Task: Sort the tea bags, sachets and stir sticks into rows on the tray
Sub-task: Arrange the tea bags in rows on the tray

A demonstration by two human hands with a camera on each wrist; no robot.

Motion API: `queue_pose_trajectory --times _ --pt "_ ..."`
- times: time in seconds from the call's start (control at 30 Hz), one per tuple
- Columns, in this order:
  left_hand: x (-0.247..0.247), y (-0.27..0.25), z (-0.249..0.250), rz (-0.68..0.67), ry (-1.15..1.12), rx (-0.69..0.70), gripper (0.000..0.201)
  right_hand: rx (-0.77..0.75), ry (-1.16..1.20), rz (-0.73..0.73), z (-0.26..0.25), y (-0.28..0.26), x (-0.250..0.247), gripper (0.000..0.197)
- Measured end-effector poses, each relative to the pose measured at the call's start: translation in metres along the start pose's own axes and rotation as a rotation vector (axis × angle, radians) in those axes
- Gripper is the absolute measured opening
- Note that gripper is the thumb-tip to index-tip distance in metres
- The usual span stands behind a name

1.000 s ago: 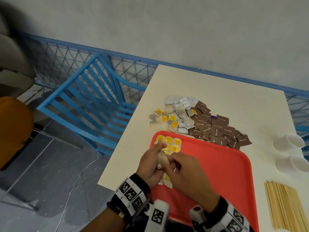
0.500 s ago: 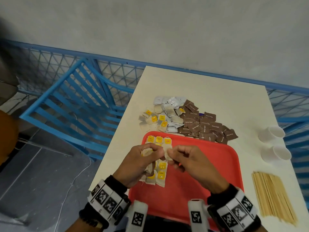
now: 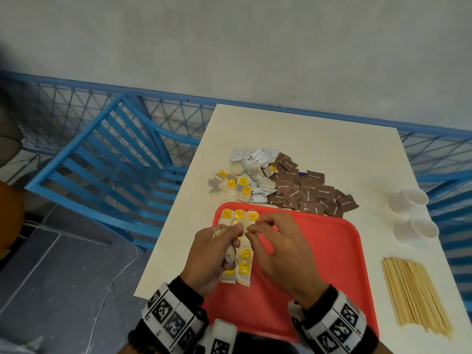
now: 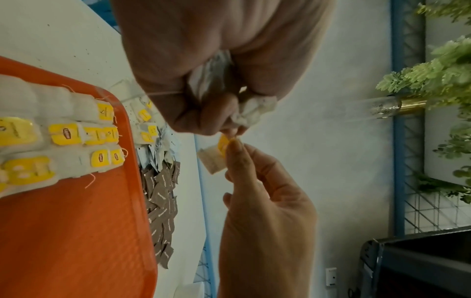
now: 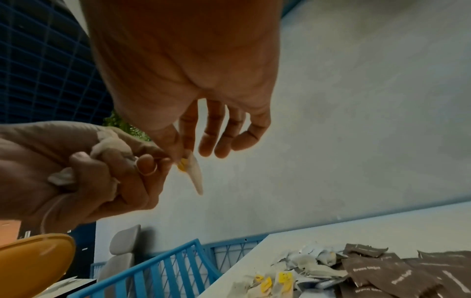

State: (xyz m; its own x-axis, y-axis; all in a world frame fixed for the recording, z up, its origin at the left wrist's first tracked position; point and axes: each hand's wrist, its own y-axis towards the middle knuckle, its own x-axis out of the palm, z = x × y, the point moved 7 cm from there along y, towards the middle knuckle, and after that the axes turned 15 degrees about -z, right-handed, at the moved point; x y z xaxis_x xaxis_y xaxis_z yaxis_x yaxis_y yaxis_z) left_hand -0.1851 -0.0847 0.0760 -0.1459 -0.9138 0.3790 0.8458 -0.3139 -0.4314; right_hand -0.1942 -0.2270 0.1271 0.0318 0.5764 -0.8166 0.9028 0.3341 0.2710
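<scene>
Green foliage (image 4: 438, 66) behind left hand (image 4: 203, 60)

Both wrists wear black cuffs wrapped with white bands (image 3: 171, 313) printed in black square markers; the right band (image 3: 336, 325) sits at five o'clock from the left one. A white block (image 3: 221, 337) with its own marker stands at each inner wrist. The left hand (image 5: 84, 171) has a thin ring (image 5: 147, 170), and a dark beaded bracelet (image 3: 133, 339) sits behind its cuff.

Matt red plastic tray (image 3: 319, 251); thin wooden stir sticks (image 3: 416, 295); paper sachets (image 3: 309, 190) (brown, slightly glossy).
</scene>
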Motion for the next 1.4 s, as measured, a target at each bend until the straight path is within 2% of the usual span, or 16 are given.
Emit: queue_pose_trajectory --times 0.07,0.13,0.2,0.27,0.33,0.47,0.57,0.6,0.73,0.87,0.97,1.03,1.13,1.23,1.33,1.4 --pt "0.002 -0.001 0.002 -0.019 0.005 0.006 0.028 -0.032 0.006 0.004 -0.002 0.002 0.0 0.009" --pt "0.002 -0.003 0.007 -0.009 0.026 0.04 0.031 0.028 0.152 0.007 0.006 0.004 -0.003 0.009" --pt "-0.003 -0.007 0.021 0.034 0.093 0.138 0.033 0.199 0.596 -0.013 0.023 0.006 -0.003 0.007" --pt "-0.004 -0.011 0.039 0.038 0.274 0.267 0.026 0.331 1.031 -0.078 0.03 0.005 0.004 0.007" --pt "0.007 -0.014 0.051 -0.049 0.456 0.35 0.017 0.345 1.133 -0.127 0.03 0.005 0.005 0.009" --pt "0.012 -0.01 0.054 -0.097 0.428 0.368 0.009 0.216 1.112 -0.182 0.02 0.009 0.0 0.014" --pt "0.004 -0.007 0.057 -0.065 0.412 0.373 0.011 0.199 0.994 -0.358 0.018 0.007 0.006 0.017" --pt "0.001 -0.006 0.058 -0.066 0.399 0.359 0.012 0.213 0.956 -0.363 0.019 0.007 0.007 0.018" --pt "-0.007 -0.004 0.056 -0.123 0.508 0.272 0.015 0.264 0.878 -0.199 0.02 0.012 -0.002 0.022" --pt "-0.011 -0.006 0.06 -0.188 0.645 0.263 0.011 0.192 0.722 -0.249 0.003 0.027 0.0 0.005" --pt "-0.022 -0.006 0.05 -0.228 0.603 0.207 0.011 0.237 0.788 -0.257 0.006 0.031 0.013 0.005" --pt "-0.033 -0.004 0.035 -0.238 0.614 0.149 0.012 0.25 0.782 -0.356 0.005 0.031 0.028 0.002" --pt "-0.05 -0.002 0.005 -0.254 0.779 0.04 0.011 0.262 0.564 -0.593 0.009 0.027 0.059 0.007" --pt "-0.083 -0.005 -0.039 -0.24 0.8 -0.099 0.012 0.283 0.423 -0.783 0.012 0.019 0.1 0.009" --pt "-0.121 -0.013 -0.077 -0.164 0.864 -0.183 0.009 0.29 0.331 -0.917 0.02 0.007 0.139 0.006" --pt "-0.141 -0.021 -0.093 -0.071 0.802 -0.24 0.007 0.276 0.299 -1.014 0.02 0.0 0.158 0.006"
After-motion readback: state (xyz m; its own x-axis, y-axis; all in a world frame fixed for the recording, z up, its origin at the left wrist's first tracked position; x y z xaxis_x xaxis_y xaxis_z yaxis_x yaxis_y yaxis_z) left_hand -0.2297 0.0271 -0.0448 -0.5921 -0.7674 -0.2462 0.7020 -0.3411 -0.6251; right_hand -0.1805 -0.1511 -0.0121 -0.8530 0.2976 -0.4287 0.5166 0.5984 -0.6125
